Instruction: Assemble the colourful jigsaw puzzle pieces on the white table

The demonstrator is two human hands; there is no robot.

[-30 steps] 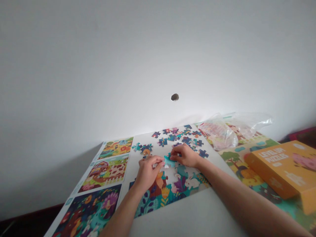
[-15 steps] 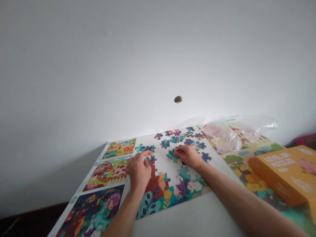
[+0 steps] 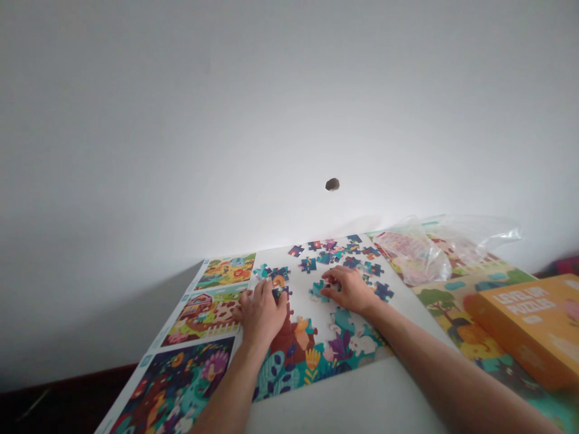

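A partly built jigsaw puzzle with flowers and animals lies on a white table. My left hand rests at the puzzle's upper left edge, fingertips pressing on a dark piece. My right hand lies over a teal piece, fingers curled on it. Several loose blue and teal pieces are scattered beyond both hands near the wall.
A sheet of picture guides lies left of the puzzle. A clear plastic bag sits at the back right on another colourful printed sheet. An orange puzzle box stands at the right. The white wall rises just behind.
My left hand let go near the teal piece and moved left and away to the pieces at the puzzle's upper left edge. My right hand stayed on the teal piece.
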